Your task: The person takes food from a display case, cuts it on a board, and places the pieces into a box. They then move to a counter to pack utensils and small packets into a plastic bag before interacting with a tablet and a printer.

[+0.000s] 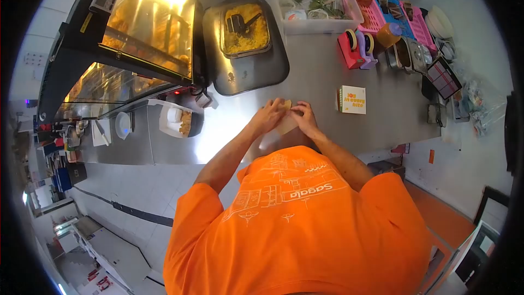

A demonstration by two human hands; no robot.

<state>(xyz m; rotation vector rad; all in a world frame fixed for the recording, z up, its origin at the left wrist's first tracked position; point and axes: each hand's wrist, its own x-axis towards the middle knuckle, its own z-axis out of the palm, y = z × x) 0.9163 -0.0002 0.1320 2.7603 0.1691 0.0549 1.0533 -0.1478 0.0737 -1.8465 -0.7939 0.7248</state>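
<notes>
Both hands meet over the steel counter, close in front of my body. My left hand has its fingers closed at the top of a piece of light brown paper. From the other side, my right hand pinches the same paper near its upper edge. The lower part of the paper hangs between my wrists; whether it is a bag or a flat sheet I cannot tell. To the right of my right hand lies a small white and yellow printed box.
A dark tray at the back bears a pan of yellow food with a black scoop. At left stands a lit glass food warmer, a white container below it. Tape dispensers and a clear bin stand back right.
</notes>
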